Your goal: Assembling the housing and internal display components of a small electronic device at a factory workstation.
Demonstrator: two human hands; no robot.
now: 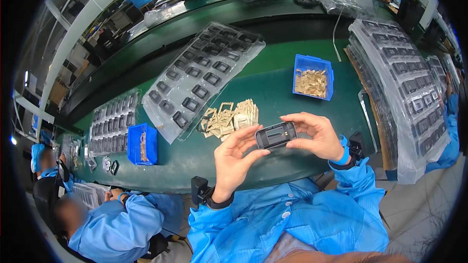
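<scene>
Both hands, left (234, 158) and right (317, 136), grip closed on opposite ends of a small black frame (276, 135), hold it just in front of the pile of tan parts (231, 117) on the green surface (273, 87).

small rectangular plastic frame (276, 135): I see black, grey centre
square plastic bin (313, 63): blue
flat thin die-cut pieces (233, 116): tan
long worktable (273, 92): green
</scene>
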